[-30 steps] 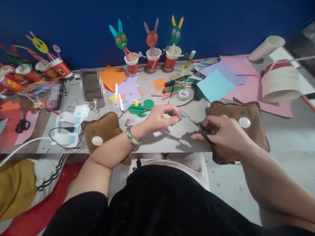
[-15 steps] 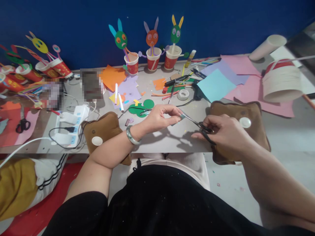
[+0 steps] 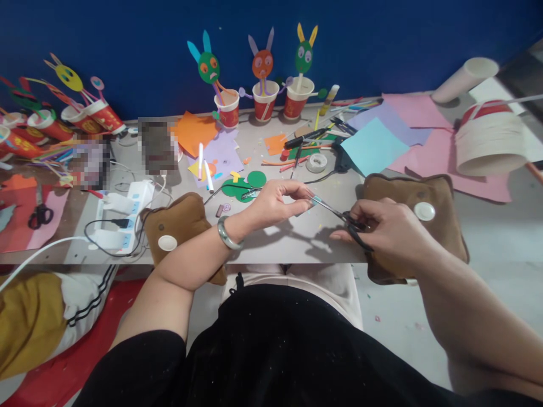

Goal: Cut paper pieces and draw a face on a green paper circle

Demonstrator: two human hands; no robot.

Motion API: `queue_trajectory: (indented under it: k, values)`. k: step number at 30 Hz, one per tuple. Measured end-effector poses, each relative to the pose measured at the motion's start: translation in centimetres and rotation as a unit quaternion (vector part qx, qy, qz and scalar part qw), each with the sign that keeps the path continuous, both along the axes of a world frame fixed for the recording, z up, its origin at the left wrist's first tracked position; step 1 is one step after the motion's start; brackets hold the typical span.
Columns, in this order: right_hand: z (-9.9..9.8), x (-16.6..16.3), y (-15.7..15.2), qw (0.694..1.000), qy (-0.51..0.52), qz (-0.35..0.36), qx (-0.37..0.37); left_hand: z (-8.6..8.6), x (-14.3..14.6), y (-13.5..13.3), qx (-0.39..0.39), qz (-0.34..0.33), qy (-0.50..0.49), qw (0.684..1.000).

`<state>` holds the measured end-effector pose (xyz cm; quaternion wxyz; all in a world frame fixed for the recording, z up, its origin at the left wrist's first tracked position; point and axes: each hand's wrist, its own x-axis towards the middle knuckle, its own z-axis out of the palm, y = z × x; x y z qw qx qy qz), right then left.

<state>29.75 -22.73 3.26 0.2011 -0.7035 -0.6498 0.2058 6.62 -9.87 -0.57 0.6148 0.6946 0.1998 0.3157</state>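
Note:
My left hand [image 3: 275,202] pinches a small light-blue paper scrap [image 3: 313,199] just above the grey table [image 3: 280,243]. My right hand [image 3: 388,232] grips a pair of small black-handled scissors [image 3: 339,215], whose blades reach left to the scrap. Both forearms rest on brown cushions: one [image 3: 178,223] under the left arm, one [image 3: 424,195] under the right. A green bangle [image 3: 227,234] sits on my left wrist.
Three red paper cups with rabbit-eared paper faces [image 3: 263,85] stand at the back. Coloured paper sheets [image 3: 382,144], pens, a tape roll [image 3: 316,163], green cut-outs [image 3: 244,185], a white power strip [image 3: 123,217] and another pair of scissors [image 3: 38,215] lie around. A stack of paper cups [image 3: 487,144] lies right.
Almost nothing differs. The hands stay together over the table with the scissors at the scrap; the view shifts very slightly.

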Motion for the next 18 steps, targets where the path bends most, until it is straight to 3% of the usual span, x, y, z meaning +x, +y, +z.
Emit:
queue_trajectory:
  k: [18]
  values:
    - [-0.07,0.10,0.18,1.000,-0.004,-0.013,-0.014,-0.04,-0.04,-0.19,0.016,0.003,-0.007,1.000]
